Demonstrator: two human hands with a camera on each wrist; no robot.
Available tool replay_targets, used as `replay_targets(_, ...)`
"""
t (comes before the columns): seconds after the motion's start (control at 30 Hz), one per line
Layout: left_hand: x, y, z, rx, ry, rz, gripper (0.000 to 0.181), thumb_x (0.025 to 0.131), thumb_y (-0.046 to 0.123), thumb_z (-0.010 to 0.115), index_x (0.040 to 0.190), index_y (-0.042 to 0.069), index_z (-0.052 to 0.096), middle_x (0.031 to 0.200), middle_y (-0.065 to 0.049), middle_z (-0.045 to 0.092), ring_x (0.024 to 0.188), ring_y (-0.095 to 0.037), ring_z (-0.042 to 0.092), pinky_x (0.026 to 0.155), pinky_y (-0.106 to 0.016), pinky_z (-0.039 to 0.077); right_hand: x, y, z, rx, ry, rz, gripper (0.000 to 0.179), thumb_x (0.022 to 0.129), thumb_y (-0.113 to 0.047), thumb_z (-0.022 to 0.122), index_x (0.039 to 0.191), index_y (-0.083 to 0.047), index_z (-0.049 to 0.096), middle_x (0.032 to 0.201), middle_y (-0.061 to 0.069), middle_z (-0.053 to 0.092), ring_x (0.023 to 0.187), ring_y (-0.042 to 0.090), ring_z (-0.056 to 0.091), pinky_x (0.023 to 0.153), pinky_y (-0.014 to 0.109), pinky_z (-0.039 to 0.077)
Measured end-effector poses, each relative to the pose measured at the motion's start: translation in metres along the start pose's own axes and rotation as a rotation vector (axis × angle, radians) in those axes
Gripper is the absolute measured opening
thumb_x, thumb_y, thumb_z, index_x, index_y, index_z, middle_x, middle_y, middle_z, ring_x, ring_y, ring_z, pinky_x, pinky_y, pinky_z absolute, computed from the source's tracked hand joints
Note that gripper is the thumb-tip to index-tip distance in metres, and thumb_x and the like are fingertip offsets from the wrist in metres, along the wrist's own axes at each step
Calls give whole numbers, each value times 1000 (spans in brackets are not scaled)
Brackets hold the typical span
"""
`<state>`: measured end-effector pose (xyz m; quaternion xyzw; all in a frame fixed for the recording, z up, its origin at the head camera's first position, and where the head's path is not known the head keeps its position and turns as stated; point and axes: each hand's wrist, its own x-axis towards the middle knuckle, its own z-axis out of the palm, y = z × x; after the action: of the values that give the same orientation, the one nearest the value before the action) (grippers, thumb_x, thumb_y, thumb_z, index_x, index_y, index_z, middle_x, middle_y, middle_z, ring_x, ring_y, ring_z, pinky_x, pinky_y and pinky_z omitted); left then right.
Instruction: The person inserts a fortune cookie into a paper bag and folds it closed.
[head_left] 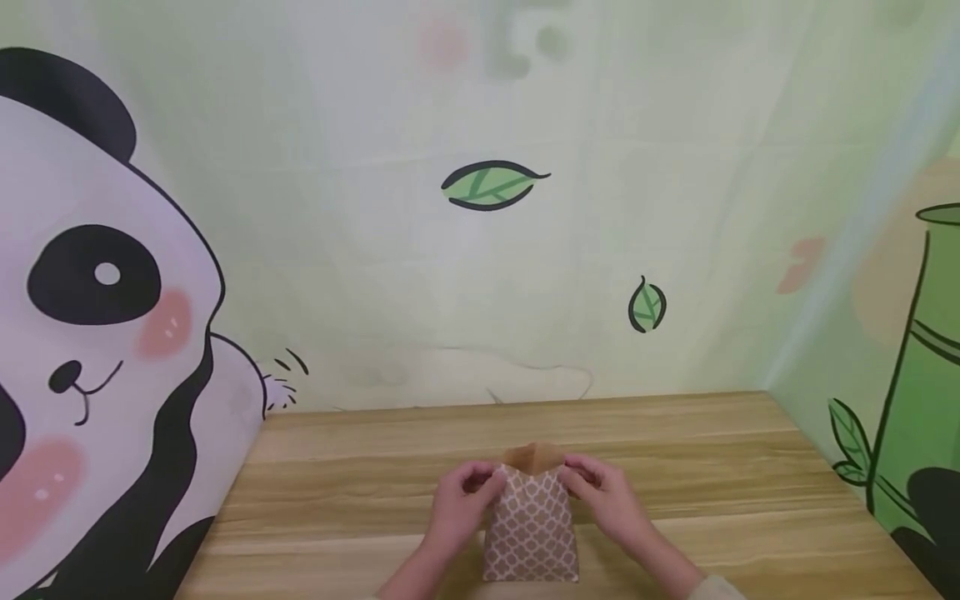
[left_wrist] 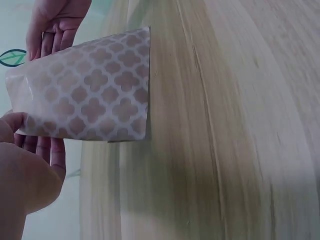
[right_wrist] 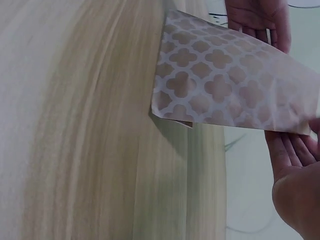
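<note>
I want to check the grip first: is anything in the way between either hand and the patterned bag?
No, nothing visible stands between them. The left hand and right hand each pinch a side of the patterned bag directly, near its top.

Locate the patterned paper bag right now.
In the head view, the patterned paper bag is near the bottom, just right of centre, held between the left hand and right hand.
</note>
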<state>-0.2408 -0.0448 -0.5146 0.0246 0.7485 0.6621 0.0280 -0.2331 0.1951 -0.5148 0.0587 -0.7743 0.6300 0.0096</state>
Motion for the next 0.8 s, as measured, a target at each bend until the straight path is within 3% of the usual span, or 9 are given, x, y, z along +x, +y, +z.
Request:
replay_targets(0.13, -1, 1, 3, -34, 43, -43, 22, 97, 18, 78, 110, 2, 72, 101, -5, 73, 92, -16, 64, 79, -24, 56, 0, 1, 1, 22, 11, -13, 38, 99, -8, 75, 129, 13, 66, 118, 25, 75, 105, 24, 76, 91, 28, 62)
replay_targets(0.3, -1, 2, 6, -88, 59, -59, 20, 98, 17, 77, 109, 2, 71, 104, -5, 74, 94, -16, 65, 83, -25, 57, 1, 1, 2, 64, 65, 27, 26, 98, -6, 76, 118, 9, 73, 106, 20, 78, 90, 15, 77, 84, 30, 64)
replay_targets(0.53, -1, -1, 7, -166, 125, -61, 18, 99, 14, 76, 108, -1, 69, 103, -7, 76, 93, -16, 69, 87, -31, 61, 3, 3, 2, 97, 112, 60, 14, 99, 0, 71, 110, 7, 75, 101, 19, 79, 88, 19, 78, 83, 31, 65)
replay_targets(0.8, 3, -9, 9, -169, 168, -86, 14, 98, 10, 77, 105, 0, 69, 100, -8, 76, 89, -17, 70, 82, -28, 63, 3, 8, 3, 129, 145, 89, 13, 99, 2, 70, 111, 7, 74, 102, 19, 78, 90, 24, 78, 83, 34, 65)
